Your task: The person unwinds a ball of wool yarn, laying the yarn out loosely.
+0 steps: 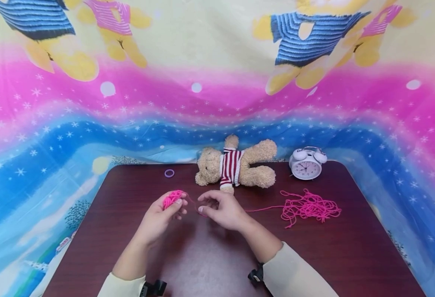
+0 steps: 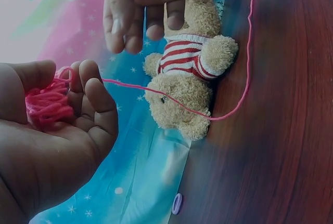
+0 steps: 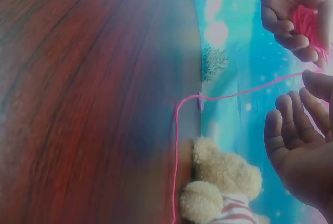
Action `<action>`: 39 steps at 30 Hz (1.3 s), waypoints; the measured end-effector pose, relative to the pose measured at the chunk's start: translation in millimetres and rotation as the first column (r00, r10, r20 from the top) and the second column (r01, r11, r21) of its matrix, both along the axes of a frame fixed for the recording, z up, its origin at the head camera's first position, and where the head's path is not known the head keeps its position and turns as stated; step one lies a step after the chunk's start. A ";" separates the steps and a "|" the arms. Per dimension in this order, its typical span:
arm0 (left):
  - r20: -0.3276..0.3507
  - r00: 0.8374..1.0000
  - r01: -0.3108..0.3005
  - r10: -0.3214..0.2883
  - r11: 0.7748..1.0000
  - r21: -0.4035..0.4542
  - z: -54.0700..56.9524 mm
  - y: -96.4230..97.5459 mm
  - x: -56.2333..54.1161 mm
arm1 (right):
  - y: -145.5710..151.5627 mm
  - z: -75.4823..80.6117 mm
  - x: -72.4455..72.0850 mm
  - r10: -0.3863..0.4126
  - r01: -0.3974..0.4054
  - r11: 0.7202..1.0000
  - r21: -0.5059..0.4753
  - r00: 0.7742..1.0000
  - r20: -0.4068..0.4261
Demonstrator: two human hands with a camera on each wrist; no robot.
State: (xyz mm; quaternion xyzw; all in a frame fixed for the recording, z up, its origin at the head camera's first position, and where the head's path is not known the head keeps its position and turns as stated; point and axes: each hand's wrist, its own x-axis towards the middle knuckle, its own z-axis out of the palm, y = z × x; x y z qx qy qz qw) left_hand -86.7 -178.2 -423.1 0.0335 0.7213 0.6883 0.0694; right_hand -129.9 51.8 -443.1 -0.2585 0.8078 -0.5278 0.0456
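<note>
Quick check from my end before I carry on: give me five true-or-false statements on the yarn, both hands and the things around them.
1. The left hand holds a pink yarn bundle. True.
2. The right hand grips the teddy bear. False: it is off the bear, its fingers closed round nothing.
3. The loose yarn pile lies on the table in front of the alarm clock. True.
4. The alarm clock lies face down. False: it stands upright, dial showing.
5. The bear wears a red-and-white striped top. True.
</note>
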 end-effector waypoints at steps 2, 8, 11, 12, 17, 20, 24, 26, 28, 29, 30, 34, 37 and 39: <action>-0.004 1.000 0.010 -0.010 1.000 -0.009 1.4 1.7 0.2 | -2.8 0.9 -0.8 0.001 -0.001 1.000 -0.006 1.000 -0.001; -0.018 0.999 0.050 -0.051 0.998 -0.023 4.4 7.5 0.8 | -10.1 6.7 -1.5 -0.020 0.020 1.000 -0.024 0.999 -0.027; -0.033 0.997 0.071 -0.072 0.997 -0.024 4.7 9.6 0.7 | -12.3 9.3 -1.8 -0.037 0.035 0.999 -0.023 0.997 -0.063; -0.035 0.996 0.075 -0.076 0.997 -0.023 4.6 10.0 0.5 | -13.1 9.6 -2.0 -0.039 0.037 0.999 -0.024 0.996 -0.077; -0.041 0.995 0.090 -0.092 0.995 -0.040 4.2 10.0 0.7 | -14.6 10.3 -2.5 -0.053 0.049 0.998 -0.042 0.992 -0.111; -0.040 0.995 0.093 -0.096 0.994 -0.061 3.7 8.8 0.9 | -14.0 10.2 -2.7 -0.050 0.044 0.997 -0.061 0.994 -0.094; -0.035 0.995 0.088 -0.091 0.992 -0.088 3.6 6.8 1.9 | -10.5 11.7 -2.8 -0.048 0.043 0.996 -0.079 0.997 -0.063; -0.029 0.996 0.082 -0.085 0.993 -0.090 3.0 6.2 2.5 | -7.3 12.8 -2.9 -0.055 0.050 0.995 -0.084 0.997 -0.057; -0.020 0.997 0.075 -0.077 0.993 -0.090 2.1 5.3 3.1 | -3.7 13.9 -3.5 -0.064 0.059 0.994 -0.089 0.996 -0.060; -0.017 0.997 0.074 -0.076 0.993 -0.089 1.5 4.9 3.3 | -1.7 14.7 -3.8 -0.068 0.062 0.994 -0.093 0.996 -0.059; -0.014 0.997 0.076 -0.078 0.993 -0.085 0.9 4.5 3.4 | 0.6 15.0 -4.4 -0.072 0.066 0.993 -0.097 0.995 -0.062; -0.009 0.996 0.091 -0.092 0.993 -0.076 -1.1 2.6 3.4 | 10.6 16.4 -6.9 -0.105 0.099 0.992 -0.083 0.991 -0.079; -0.010 0.995 0.102 -0.103 0.992 -0.073 -2.5 0.5 2.7 | 19.2 16.6 -9.2 -0.143 0.139 0.989 -0.048 0.985 -0.095; -0.008 0.995 0.100 -0.101 0.992 -0.076 -3.2 -0.8 2.2 | 25.1 16.7 -10.5 -0.159 0.156 0.987 -0.036 0.983 -0.093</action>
